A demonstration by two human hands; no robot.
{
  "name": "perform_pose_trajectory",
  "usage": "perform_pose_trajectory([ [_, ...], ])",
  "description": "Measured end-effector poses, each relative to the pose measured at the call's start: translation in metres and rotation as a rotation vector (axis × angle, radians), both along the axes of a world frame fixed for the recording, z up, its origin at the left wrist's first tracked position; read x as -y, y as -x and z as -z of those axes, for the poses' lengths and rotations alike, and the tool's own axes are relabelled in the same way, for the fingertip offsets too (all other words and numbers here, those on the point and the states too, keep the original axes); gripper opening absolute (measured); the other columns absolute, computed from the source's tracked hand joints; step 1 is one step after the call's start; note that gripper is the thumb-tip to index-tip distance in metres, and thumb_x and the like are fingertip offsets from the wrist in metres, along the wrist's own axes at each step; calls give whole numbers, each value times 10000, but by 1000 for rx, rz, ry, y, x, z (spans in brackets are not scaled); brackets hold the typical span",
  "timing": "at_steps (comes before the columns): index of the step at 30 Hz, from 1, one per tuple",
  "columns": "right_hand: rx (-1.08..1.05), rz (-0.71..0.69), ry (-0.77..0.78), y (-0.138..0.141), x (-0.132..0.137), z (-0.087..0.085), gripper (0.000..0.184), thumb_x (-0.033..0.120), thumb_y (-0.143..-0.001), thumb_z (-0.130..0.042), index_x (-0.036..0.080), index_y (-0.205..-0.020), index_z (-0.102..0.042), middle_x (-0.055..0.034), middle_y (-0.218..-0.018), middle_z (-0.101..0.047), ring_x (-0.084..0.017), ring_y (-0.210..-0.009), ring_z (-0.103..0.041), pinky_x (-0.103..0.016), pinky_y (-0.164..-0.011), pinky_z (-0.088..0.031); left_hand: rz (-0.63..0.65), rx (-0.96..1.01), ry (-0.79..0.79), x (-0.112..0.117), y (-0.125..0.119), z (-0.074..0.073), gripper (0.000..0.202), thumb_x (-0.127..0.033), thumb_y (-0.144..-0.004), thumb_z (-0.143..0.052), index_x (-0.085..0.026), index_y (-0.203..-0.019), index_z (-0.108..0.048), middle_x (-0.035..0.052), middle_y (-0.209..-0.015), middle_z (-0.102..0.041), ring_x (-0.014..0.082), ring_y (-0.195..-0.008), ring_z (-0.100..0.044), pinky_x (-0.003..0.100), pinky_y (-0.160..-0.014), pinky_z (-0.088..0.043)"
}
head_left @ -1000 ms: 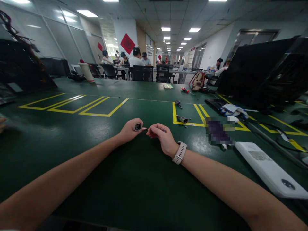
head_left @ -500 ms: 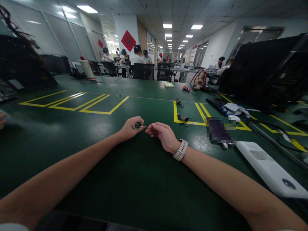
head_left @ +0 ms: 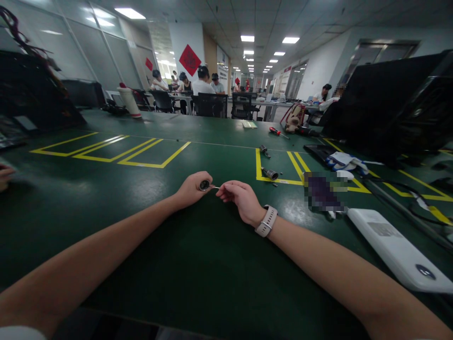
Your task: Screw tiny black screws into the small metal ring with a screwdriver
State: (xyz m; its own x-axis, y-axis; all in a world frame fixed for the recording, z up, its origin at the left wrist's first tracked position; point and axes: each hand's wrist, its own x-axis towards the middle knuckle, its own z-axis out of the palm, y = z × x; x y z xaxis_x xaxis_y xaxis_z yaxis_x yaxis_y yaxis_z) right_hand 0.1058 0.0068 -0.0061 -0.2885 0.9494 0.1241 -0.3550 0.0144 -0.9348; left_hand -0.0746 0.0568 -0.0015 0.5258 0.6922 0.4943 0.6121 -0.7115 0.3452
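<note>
My left hand (head_left: 191, 191) is closed around a round metal cylindrical part (head_left: 204, 185), its ringed open end facing me and the rest hidden in the fist. Thumb and fingers of my right hand (head_left: 240, 197) pinch a thin metal rod (head_left: 215, 187), whose far end meets the side of the cylinder. The rod's other end is hidden in the fingers, so its kind does not show. Farther right on the green table (head_left: 198, 264) lie two similar metal connectors, one nearer (head_left: 271, 174) and one farther (head_left: 263, 149), with a small dark piece (head_left: 275, 184) beside the nearer one.
A red-handled screwdriver (head_left: 276, 131) lies toward the back. To the right are a white power bank (head_left: 392, 245), a blurred-out dark object (head_left: 322, 191), white-and-blue gloves (head_left: 345, 161) and cables. A white bottle (head_left: 129, 101) stands at back left. Another person's hand (head_left: 4, 174) shows at the left edge.
The metal cylinder has turned slightly in my left hand. Both hands stay in nearly the same place, and the rod still meets the cylinder.
</note>
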Motion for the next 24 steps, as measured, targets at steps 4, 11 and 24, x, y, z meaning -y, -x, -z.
perform_pose_trajectory([
  [4,-48,-12,50,-1,-1,-2,135,262,-719,-561,156,-678,-634,-22,-690,-651,-117,-636,-549,-261,-609,-392,43,91,46,-1,0,1,196,-305,-748,-551,-166,-643,-460,-33,-616,-446,100,-566,-418,218,-530,-334],
  [11,-42,50,9,2,-1,4,132,260,-738,-556,161,-686,-626,-13,-662,-638,-108,-596,-537,-249,-577,-394,47,41,-24,-7,1,7,165,-258,-757,-545,-165,-649,-464,-27,-636,-458,104,-580,-435,224,-547,-338],
  [24,-62,162,0,0,0,2,150,201,-686,-517,153,-569,-597,-2,-529,-587,-102,-500,-495,-237,-503,-368,-19,-28,-44,-9,3,8,161,-243,-771,-539,-169,-654,-457,-17,-651,-460,121,-604,-452,238,-564,-344],
])
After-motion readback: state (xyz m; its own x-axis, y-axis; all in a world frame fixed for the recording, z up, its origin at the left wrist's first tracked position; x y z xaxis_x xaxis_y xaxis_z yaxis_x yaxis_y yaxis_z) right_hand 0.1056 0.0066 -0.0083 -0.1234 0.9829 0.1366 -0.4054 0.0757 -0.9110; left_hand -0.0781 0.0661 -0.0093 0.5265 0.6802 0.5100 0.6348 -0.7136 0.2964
